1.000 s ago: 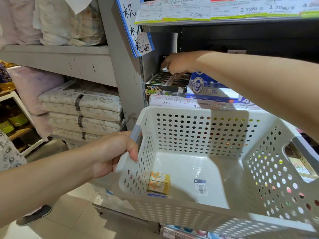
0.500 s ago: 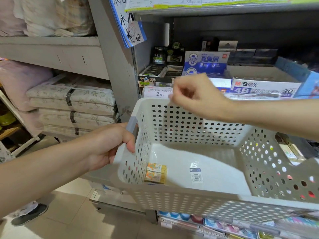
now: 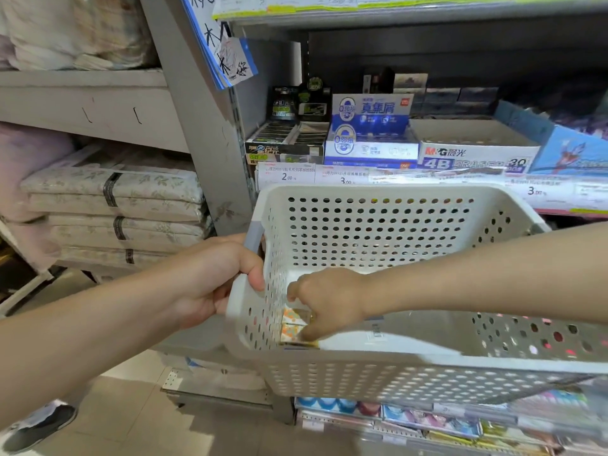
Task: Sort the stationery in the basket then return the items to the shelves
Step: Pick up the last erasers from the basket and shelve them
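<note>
The right hand (image 3: 329, 301) has dropped into the basket (image 3: 378, 373), pinching the small orange-patterned box (image 3: 294, 324) at its left wall; the left hand (image 3: 217, 274) grips the rim.

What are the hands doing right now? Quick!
Left hand: grips the basket by its handle.
Right hand: down inside the basket, fingers closing on the small orange boxes.

A single head-worn wide-angle camera looks forward and down from close range, over a white perforated basket (image 3: 378, 225) near the lens toward a stationery shelf (image 3: 427, 179) just behind it, floor below.
</note>
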